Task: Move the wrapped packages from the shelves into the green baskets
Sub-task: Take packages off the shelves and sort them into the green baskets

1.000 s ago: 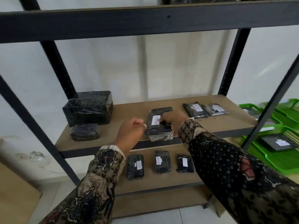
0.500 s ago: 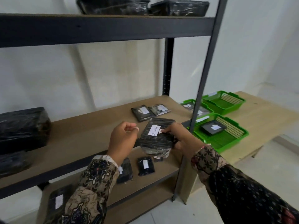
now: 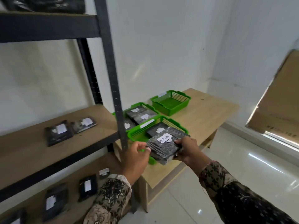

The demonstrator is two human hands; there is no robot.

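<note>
Both hands (image 3: 163, 153) around package (image 3: 163, 148)

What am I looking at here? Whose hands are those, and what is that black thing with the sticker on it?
This picture comes from a camera worn on a person's head, so you see what they see when they look down at their own hands. There is no robot here.

The right hand grips a black wrapped package with a white sticker that reads RETURN. The left hand is at its other edge, fingers curled; whether it truly grips is hard to tell.

The package is held just above a green basket on a wooden table. That basket already holds another package. Behind it sits a second basket with packages, and further back an empty basket.

On the left is a shelf with two more packages on it, and more lie on the shelf below.
</note>
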